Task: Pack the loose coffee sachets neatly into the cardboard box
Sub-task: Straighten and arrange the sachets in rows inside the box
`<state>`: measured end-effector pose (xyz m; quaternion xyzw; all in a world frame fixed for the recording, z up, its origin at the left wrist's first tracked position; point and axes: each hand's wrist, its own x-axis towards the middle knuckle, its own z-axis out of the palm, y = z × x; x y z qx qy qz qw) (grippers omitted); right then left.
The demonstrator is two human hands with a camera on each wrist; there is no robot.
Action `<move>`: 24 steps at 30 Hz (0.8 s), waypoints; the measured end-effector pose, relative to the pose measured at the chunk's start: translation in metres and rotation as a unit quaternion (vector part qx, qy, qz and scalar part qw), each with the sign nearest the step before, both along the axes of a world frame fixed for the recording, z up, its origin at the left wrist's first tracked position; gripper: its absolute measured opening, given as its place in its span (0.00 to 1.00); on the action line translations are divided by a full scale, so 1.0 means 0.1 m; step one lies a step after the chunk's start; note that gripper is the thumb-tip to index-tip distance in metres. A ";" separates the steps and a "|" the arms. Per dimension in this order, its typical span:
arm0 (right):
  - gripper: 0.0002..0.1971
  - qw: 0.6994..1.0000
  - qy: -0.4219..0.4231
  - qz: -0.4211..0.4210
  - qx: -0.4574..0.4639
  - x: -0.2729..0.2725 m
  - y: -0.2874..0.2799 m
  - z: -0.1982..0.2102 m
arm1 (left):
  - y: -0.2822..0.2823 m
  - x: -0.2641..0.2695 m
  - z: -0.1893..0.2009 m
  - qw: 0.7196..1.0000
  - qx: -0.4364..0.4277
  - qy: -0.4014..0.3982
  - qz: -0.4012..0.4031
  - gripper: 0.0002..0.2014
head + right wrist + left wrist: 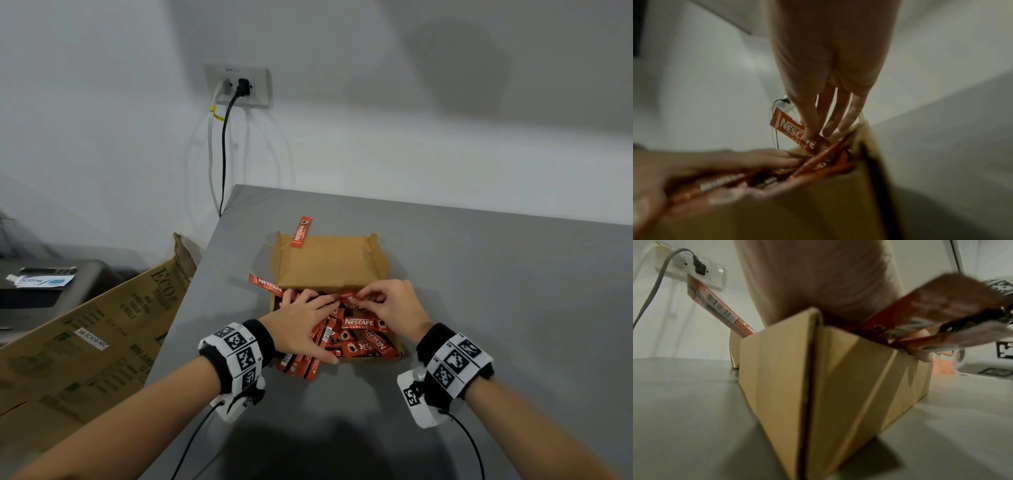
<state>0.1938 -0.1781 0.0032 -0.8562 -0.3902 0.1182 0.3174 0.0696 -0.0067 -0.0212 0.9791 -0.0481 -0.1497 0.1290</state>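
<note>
A jumble of red sachets (359, 337) is seen filling the near part of an open cardboard box (329, 263), which is set on a grey table (479, 291); its far part, the opened lid, is bare. One sachet (301, 232) is propped over the far rim, another (266, 285) juts out over the left wall, and a few (298, 366) are spilled over the near left corner onto the table. The left hand (301, 325) is laid across the pile with straight fingers, its thumb stretched along the near edge; whether anything is gripped cannot be told. The right hand (390, 305) is held over the box's right side, and a sachet (352, 301) is pinched between its thumb and curled fingers (846, 120). Marker bands are worn on both wrists, with cables trailing off. Behind the table, a wall socket (238, 85) with two plugs is seen, and to the left a printed carton (96, 335) is leaned against the table.
</note>
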 end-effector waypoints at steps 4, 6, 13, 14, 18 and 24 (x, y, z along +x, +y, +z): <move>0.09 0.983 -0.092 0.071 -0.140 0.02 0.05 -0.02 | 0.00 0.00 0.01 1.000 -0.006 0.002 0.003 0.56; 0.10 0.973 -0.130 0.083 -0.173 0.02 0.08 -0.02 | 0.00 0.00 0.01 1.000 -0.008 0.005 0.007 0.54; 0.10 0.962 -0.159 0.080 -0.207 -0.01 0.16 -0.07 | -0.01 -0.02 0.04 0.999 -0.045 -0.003 0.015 0.49; 0.10 0.962 -0.157 0.081 -0.210 0.00 0.16 -0.08 | -0.01 -0.02 0.05 0.999 -0.039 -0.001 0.009 0.48; 0.09 0.954 -0.175 0.099 -0.224 -0.02 0.18 -0.08 | 0.00 0.00 0.03 1.000 -0.004 0.016 -0.008 0.46; 0.06 0.959 -0.172 0.091 -0.205 0.04 0.11 -0.09 | -0.02 -0.01 0.04 1.000 0.017 0.018 -0.003 0.49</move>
